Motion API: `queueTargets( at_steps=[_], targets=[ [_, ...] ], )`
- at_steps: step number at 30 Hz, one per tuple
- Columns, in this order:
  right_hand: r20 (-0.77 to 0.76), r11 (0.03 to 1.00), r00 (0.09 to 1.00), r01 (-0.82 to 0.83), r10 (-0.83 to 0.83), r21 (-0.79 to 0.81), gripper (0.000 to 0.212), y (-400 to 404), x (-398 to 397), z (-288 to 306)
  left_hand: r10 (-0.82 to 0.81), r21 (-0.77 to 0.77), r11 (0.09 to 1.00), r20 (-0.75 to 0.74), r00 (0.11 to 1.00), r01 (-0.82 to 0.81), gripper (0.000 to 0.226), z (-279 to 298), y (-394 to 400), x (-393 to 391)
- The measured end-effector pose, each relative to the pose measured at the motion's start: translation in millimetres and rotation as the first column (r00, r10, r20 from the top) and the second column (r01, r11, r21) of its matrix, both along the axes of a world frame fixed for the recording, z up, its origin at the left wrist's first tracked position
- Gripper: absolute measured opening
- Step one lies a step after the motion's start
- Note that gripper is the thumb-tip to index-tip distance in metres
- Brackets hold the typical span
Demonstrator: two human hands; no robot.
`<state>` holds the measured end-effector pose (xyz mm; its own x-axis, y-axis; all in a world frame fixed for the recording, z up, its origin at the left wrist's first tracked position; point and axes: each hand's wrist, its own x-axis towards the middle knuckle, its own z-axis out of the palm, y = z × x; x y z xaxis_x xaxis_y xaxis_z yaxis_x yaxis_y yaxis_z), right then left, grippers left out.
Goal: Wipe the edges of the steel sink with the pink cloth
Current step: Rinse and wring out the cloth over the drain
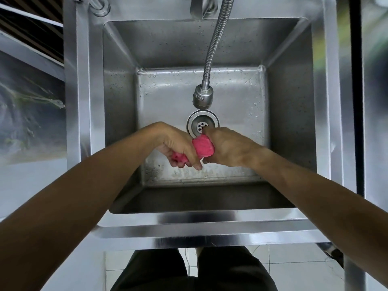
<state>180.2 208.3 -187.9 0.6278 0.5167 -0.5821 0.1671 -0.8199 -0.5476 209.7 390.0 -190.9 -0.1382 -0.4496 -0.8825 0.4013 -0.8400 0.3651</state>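
The pink cloth [203, 147] is rolled into a tight twist and held over the middle of the steel sink [201, 220] basin. My left hand [178, 144] grips its left end, where pink shows between the fingers. My right hand [228, 147] is wrapped around its right end. Both hands hover above the basin floor, just in front of the drain [200, 122]. The sink's front rim runs below my forearms.
A flexible metal faucet hose [214, 45] hangs from the back rim, its spray head [203, 97] over the drain. Water drops dot the basin floor. A black post [355, 91] stands right of the sink. White floor tiles [294, 267] show below.
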Motion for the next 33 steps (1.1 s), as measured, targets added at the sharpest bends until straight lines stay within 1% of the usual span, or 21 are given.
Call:
queueTargets(
  at_steps=[3, 5, 7, 10, 12, 14, 16, 17, 18, 20, 21, 23, 24, 25, 26, 27, 28, 30, 31, 32, 33],
  targets=[
    [0.278, 0.999, 0.96, -0.013, 0.024, -0.041, 0.03, 0, -7, -5, 0.09, -0.007, 0.996, -0.083, 0.992, -0.091, 0.031, 2, 0, -1],
    [0.547, 0.999, 0.837, -0.034, 0.033, -0.008, 0.029, -2, -10, -11, 0.172, -0.029, 0.984, -0.152, 0.973, -0.178, 0.035, 8, -1, 1],
    [0.718, 0.994, 0.691, 0.008, -0.086, 0.111, 0.024, -5, -9, -14, 0.281, -0.062, 0.95, -0.255, 0.925, -0.305, 0.043, 10, -6, 2],
    [0.797, 0.974, 0.566, 0.052, -0.209, 0.218, 0.031, -15, -7, -23, 0.421, -0.08, 0.87, -0.395, 0.816, -0.487, 0.04, 8, -16, -5],
    [0.824, 0.971, 0.524, 0.021, -0.214, 0.239, 0.023, -19, -1, -28, 0.482, -0.092, 0.812, -0.45, 0.751, -0.577, 0.035, 7, -22, -12],
    [0.827, 0.983, 0.552, -0.069, -0.107, 0.172, 0.016, -21, 8, -27, 0.5, -0.114, 0.814, -0.364, 0.786, -0.57, 0.037, 10, -23, -13],
    [0.646, 0.987, 0.762, -0.136, 0.05, 0.084, 0.03, -22, 20, -21, 0.33, -0.103, 0.94, 0.039, 0.943, -0.325, 0.036, 14, -21, -3],
    [0.431, 0.991, 0.898, -0.126, 0.092, 0.051, 0.042, -23, 27, -14, 0.13, -0.04, 0.992, 0.317, 0.94, -0.123, 0.03, 15, -19, 3],
    [0.166, 0.995, 0.982, -0.094, 0.087, 0.032, 0.053, -25, 32, -5, -0.108, 0.069, 0.994, 0.562, 0.82, 0.083, 0.022, 15, -16, 8],
    [-0.268, 1.0, 0.963, 0.011, -0.005, 0.024, 0.072, -32, 43, 6, -0.415, 0.284, 0.897, 0.808, 0.419, 0.339, 0.018, 16, -13, 10],
    [-0.374, 0.997, 0.926, 0.069, -0.051, 0.036, 0.081, -37, 49, 9, -0.42, 0.309, 0.869, 0.873, 0.246, 0.386, 0.02, 13, -11, 6],
    [-0.607, 0.966, 0.786, 0.231, -0.118, 0.112, 0.098, -47, 54, 5, -0.206, 0.2, 0.888, 0.978, -0.032, 0.413, 0.014, 7, -7, -3],
    [-0.772, 0.93, 0.627, 0.337, -0.103, 0.15, 0.103, -49, 52, -2, -0.058, 0.123, 0.895, 0.985, -0.16, 0.428, 0.009, 1, -5, -7],
    [-0.909, 0.893, 0.415, 0.418, -0.024, 0.168, 0.107, -49, 48, -9, 0.07, 0.059, 0.892, 0.961, -0.266, 0.448, 0.007, -3, -3, -8],
    [-0.968, 0.865, 0.23, 0.458, 0.105, 0.203, 0.11, -45, 40, -17, 0.164, 0.023, 0.886, 0.919, -0.36, 0.462, 0.007, -8, -2, -7],
    [-0.968, 0.843, 0.109, 0.475, 0.227, 0.251, 0.108, -40, 31, -23, 0.194, 0.027, 0.883, 0.888, -0.417, 0.469, 0.01, -10, -3, -5],
    [-0.949, 0.821, 0.045, 0.49, 0.311, 0.292, 0.099, -33, 22, -27, 0.195, 0.055, 0.881, 0.863, -0.467, 0.469, 0.014, -12, -3, -5],
    [-0.958, 0.833, 0.058, 0.481, 0.281, 0.274, 0.058, -19, 12, -23, 0.161, 0.13, 0.872, 0.835, -0.527, 0.472, 0.02, -12, -2, -7],
    [-0.971, 0.874, 0.142, 0.426, 0.193, 0.236, 0.036, -14, 12, -15, 0.118, 0.174, 0.864, 0.841, -0.527, 0.472, 0.02, -14, -1, -9],
    [-0.954, 0.923, 0.283, 0.333, 0.095, 0.191, 0.025, -9, 13, -6, 0.058, 0.224, 0.852, 0.857, -0.511, 0.473, 0.019, -16, 0, -12],
    [-0.875, 0.972, 0.484, 0.208, -0.004, 0.111, 0.024, -6, 15, 2, -0.042, 0.27, 0.847, 0.893, -0.448, 0.458, 0.018, -13, -1, -16]
  ],
)
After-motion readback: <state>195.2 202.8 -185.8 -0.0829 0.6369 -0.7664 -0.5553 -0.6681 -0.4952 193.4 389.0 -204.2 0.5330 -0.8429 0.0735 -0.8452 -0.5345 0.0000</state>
